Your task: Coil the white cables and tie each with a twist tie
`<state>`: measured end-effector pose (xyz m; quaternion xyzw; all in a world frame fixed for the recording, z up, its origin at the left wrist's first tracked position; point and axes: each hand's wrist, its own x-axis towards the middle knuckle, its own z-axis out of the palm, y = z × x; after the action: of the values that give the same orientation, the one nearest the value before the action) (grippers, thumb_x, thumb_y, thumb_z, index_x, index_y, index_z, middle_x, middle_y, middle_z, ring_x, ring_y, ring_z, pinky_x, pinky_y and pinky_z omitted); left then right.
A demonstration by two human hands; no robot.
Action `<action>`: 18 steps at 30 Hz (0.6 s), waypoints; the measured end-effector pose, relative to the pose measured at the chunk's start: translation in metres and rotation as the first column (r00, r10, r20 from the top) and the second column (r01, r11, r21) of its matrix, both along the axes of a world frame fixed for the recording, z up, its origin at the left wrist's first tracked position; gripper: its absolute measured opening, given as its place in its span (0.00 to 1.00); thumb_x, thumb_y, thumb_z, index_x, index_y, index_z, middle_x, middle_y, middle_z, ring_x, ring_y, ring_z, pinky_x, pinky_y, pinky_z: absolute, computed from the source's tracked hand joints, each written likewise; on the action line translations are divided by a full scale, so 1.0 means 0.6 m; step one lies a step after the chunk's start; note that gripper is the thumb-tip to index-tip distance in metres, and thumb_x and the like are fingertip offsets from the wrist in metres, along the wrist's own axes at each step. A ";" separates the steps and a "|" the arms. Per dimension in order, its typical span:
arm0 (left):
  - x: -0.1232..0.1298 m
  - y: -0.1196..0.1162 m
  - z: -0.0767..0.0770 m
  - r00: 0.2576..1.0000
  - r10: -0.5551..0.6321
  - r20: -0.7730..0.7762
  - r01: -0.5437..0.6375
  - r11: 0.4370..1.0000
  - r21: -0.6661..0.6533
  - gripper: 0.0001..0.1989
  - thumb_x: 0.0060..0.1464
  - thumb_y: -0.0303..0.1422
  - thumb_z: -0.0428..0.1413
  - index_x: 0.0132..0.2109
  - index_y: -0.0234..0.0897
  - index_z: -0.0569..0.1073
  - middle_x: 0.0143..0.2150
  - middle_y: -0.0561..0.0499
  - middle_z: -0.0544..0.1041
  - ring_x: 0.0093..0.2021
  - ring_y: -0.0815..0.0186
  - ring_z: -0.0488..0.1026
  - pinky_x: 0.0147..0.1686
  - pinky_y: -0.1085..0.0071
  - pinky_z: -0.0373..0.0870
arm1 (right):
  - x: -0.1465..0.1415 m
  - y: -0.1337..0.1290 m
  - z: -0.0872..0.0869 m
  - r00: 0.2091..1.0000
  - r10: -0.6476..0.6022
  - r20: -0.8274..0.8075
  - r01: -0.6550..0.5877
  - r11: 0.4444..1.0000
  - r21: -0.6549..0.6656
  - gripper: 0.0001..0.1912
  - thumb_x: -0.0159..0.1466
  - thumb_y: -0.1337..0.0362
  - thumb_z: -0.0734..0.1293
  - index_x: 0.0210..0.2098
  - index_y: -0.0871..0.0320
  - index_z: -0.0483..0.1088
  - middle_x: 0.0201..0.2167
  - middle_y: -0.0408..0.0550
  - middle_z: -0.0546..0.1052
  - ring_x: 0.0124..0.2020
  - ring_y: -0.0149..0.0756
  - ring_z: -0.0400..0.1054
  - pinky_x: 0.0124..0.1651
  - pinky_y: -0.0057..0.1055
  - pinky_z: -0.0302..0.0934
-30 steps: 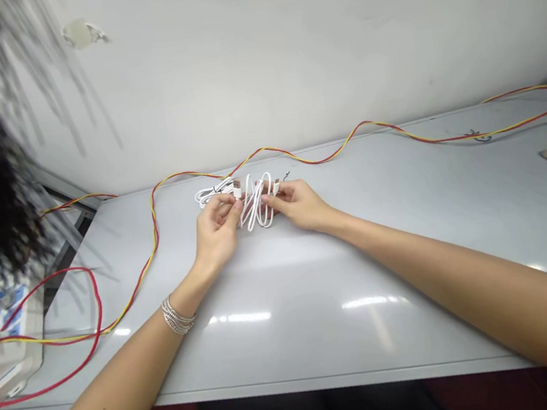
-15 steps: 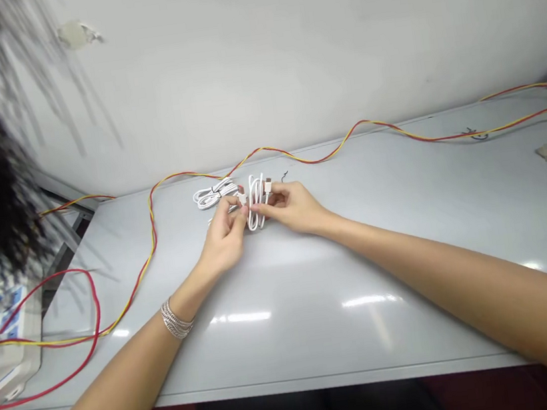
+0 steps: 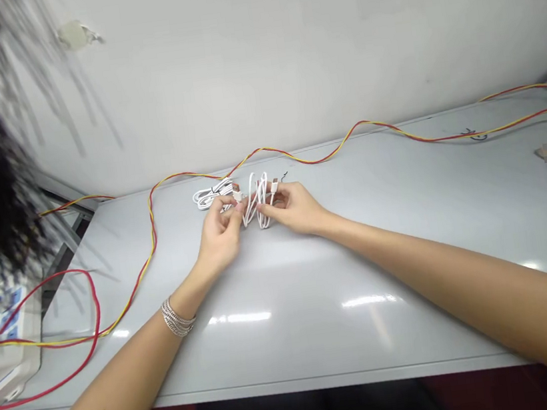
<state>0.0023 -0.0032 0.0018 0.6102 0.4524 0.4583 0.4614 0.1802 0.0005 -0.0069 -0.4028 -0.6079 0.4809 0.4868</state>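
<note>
A white USB cable (image 3: pixel 262 200) in loose coils stretches between my two hands above the grey table. My left hand (image 3: pixel 220 232) pinches one end of it, close to a white plug with an orange-brown tip. My right hand (image 3: pixel 297 207) is closed on the coils, thumb in front; the other plug sticks up by its fingers. Behind my left hand, a second bundled white cable (image 3: pixel 205 198) lies on the table, partly covered by that hand. A short dark twist tie (image 3: pixel 284 176) rests just behind my right hand.
A twisted red and yellow wire (image 3: pixel 318 161) runs along the back of the table (image 3: pixel 311 341) by the wall and curves down the left. A white power strip (image 3: pixel 24 345) with a red cord sits at left. Dark strands hang upper left; a pixelated object lies far right.
My left hand has moved slightly left with its plug, and my right hand's plug has shifted a little right. The coils between them have spread apart.
</note>
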 end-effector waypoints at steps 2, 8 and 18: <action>0.001 0.002 0.001 0.997 0.008 0.080 -0.005 0.999 -0.032 0.20 0.52 0.48 0.62 0.39 0.41 0.63 0.31 0.52 0.79 0.33 0.65 0.78 0.38 0.68 0.73 | 0.000 0.001 0.000 1.000 0.000 -0.012 0.000 1.000 -0.002 0.12 0.57 0.64 0.70 0.40 0.61 0.76 0.38 0.51 0.81 0.39 0.40 0.75 0.45 0.35 0.70; -0.004 0.007 0.002 0.996 0.074 0.058 -0.072 0.997 -0.025 0.18 0.52 0.44 0.63 0.38 0.38 0.66 0.35 0.47 0.81 0.33 0.65 0.78 0.38 0.67 0.75 | 0.000 0.007 0.002 0.996 -0.021 -0.084 0.018 0.999 -0.033 0.08 0.55 0.66 0.68 0.35 0.61 0.74 0.35 0.48 0.80 0.37 0.38 0.74 0.43 0.33 0.68; -0.007 0.003 0.006 0.995 0.096 0.020 -0.096 0.995 0.040 0.17 0.58 0.46 0.58 0.42 0.40 0.64 0.33 0.51 0.79 0.35 0.64 0.78 0.37 0.68 0.75 | 0.000 0.013 0.002 0.980 -0.033 -0.198 0.009 0.993 -0.120 0.09 0.55 0.65 0.68 0.35 0.60 0.72 0.31 0.46 0.77 0.32 0.34 0.71 0.38 0.31 0.66</action>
<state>-0.0017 -0.0014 0.0057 0.5929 0.4676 0.4946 0.4304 0.1800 0.0081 -0.0059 -0.3870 -0.5219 0.5492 0.5255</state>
